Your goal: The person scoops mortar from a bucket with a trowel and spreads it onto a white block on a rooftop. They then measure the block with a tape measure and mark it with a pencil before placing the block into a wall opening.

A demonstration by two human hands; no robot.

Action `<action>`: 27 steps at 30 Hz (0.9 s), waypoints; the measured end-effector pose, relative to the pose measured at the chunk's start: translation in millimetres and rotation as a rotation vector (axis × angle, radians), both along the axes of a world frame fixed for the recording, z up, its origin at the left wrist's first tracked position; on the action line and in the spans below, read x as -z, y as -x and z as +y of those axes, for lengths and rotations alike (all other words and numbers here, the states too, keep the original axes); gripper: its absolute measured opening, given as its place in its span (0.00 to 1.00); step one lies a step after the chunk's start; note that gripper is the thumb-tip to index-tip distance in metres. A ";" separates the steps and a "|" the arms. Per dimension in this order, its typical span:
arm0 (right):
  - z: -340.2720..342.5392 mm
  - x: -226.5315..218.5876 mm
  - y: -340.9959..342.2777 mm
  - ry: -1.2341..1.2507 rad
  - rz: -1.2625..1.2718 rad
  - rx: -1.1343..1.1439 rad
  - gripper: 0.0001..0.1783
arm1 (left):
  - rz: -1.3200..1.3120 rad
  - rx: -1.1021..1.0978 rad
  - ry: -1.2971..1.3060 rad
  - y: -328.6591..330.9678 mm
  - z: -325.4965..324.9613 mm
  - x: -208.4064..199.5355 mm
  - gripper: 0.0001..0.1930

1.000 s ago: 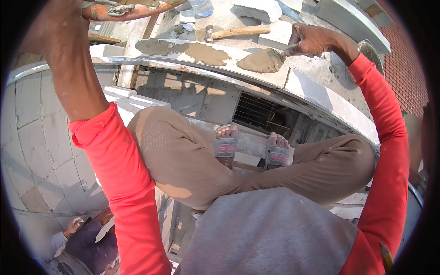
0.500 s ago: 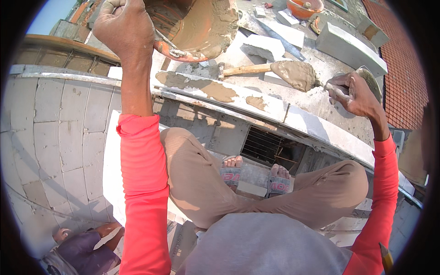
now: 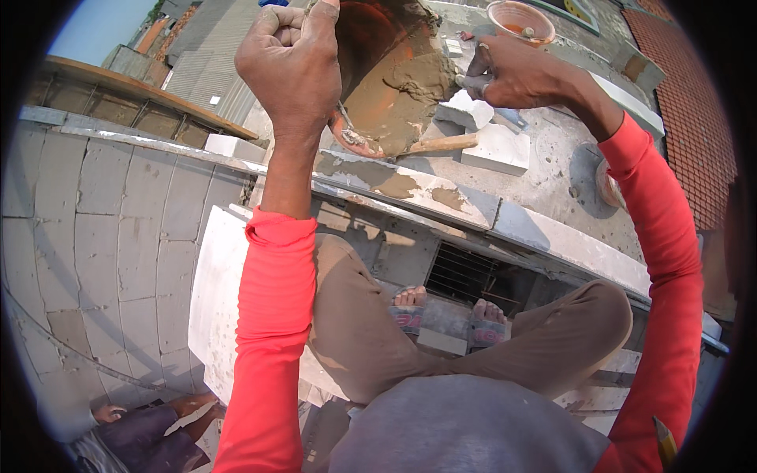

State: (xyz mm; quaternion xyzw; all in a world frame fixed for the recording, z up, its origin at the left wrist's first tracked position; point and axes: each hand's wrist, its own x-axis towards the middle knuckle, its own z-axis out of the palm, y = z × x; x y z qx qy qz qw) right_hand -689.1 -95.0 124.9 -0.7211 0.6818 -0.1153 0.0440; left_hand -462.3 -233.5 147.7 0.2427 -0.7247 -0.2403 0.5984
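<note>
My left hand (image 3: 293, 67) is closed at the side of a tilted orange bucket (image 3: 356, 140), by its wire handle. Thick grey mortar (image 3: 410, 83) coats the inside of the bucket. My right hand (image 3: 516, 72) is at the bucket's mouth, its fingers curled round a trowel whose handle they mostly hide; its blade cannot be told from the mortar. Just below lies a wooden tool handle (image 3: 445, 143), one end behind the bucket's rim. Broken white block pieces (image 3: 467, 110) lie under my right hand, next to a blue blade (image 3: 511, 118).
A white block (image 3: 497, 150) and an orange bowl (image 3: 520, 22) stand on the ledge. Mortar patches (image 3: 394, 185) mark the white block course (image 3: 465, 203) before my knees. A barred opening (image 3: 465, 268) lies below. Another person (image 3: 146, 437) is at lower left.
My right hand has moved up and left to the bucket's mouth with the mortar-laden trowel. My left hand and the bucket sit further right in view.
</note>
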 end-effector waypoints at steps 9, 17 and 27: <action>19.2 14.4 12.5 -0.541 -0.664 0.017 0.23 | -0.079 0.057 0.149 -8.4 -18.2 31.9 0.07; 100.8 53.6 -47.5 0.286 -0.158 -0.170 0.15 | 0.000 -0.201 0.404 -51.0 -106.2 52.7 0.09; 126.0 183.4 -68.6 -0.223 0.017 -0.120 0.37 | -0.092 -0.253 0.323 -63.5 -101.9 42.1 0.09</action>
